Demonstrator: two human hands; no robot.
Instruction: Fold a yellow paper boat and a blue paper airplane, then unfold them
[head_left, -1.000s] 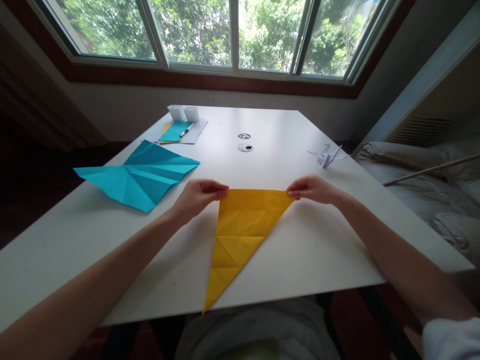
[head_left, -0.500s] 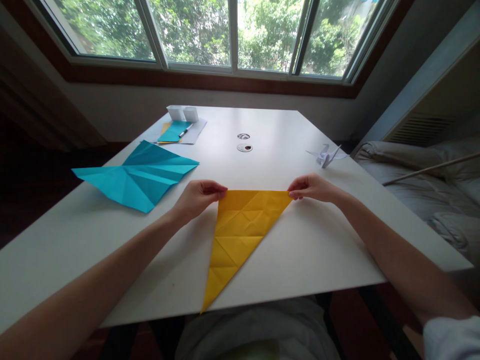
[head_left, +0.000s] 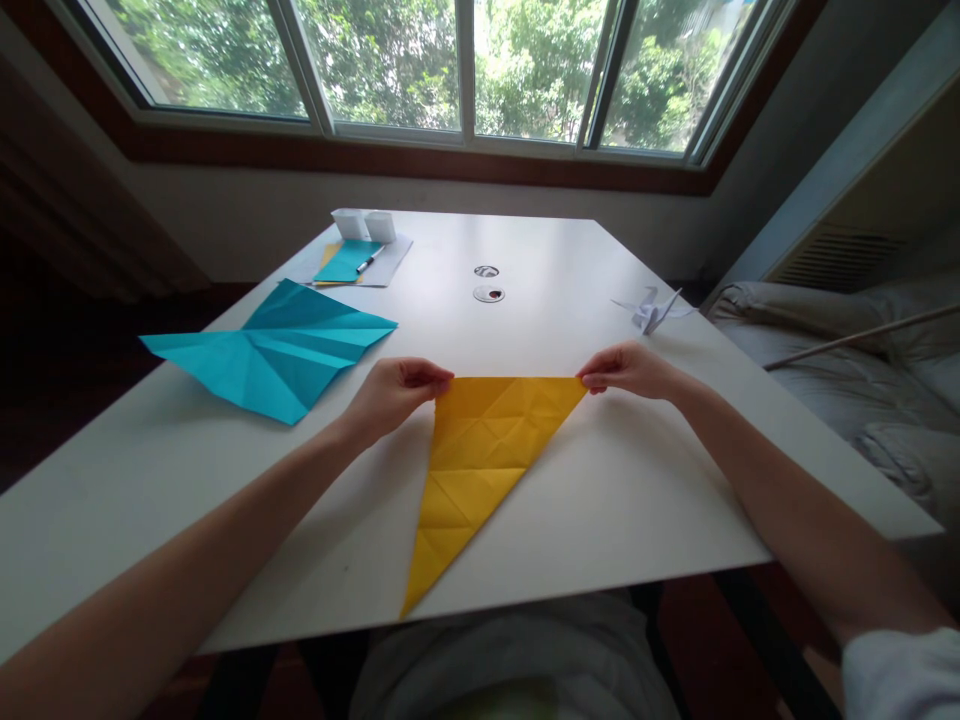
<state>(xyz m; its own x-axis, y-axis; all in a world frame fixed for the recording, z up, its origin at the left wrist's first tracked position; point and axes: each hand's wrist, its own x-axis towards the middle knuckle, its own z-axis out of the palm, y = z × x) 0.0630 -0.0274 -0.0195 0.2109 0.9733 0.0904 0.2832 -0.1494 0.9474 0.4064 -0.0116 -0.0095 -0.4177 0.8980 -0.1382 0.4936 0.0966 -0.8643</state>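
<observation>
A yellow paper [head_left: 480,460], creased and folded into a long triangle, lies on the white table [head_left: 615,500] with its point toward me at the near edge. My left hand [head_left: 394,392] pinches the paper's far left corner. My right hand [head_left: 626,368] pinches its far right corner. Both hands hold the far edge stretched flat between them.
A creased blue paper [head_left: 274,345] lies unfolded at the left. Farther back sit a small blue sheet [head_left: 346,262], a pen [head_left: 370,262] and two white cups [head_left: 366,225]. A white paper crane [head_left: 651,308] stands at the right. Two round cable holes [head_left: 488,283] mark the table's middle.
Both hands and the yellow paper have stayed almost still; the view has shifted only slightly.
</observation>
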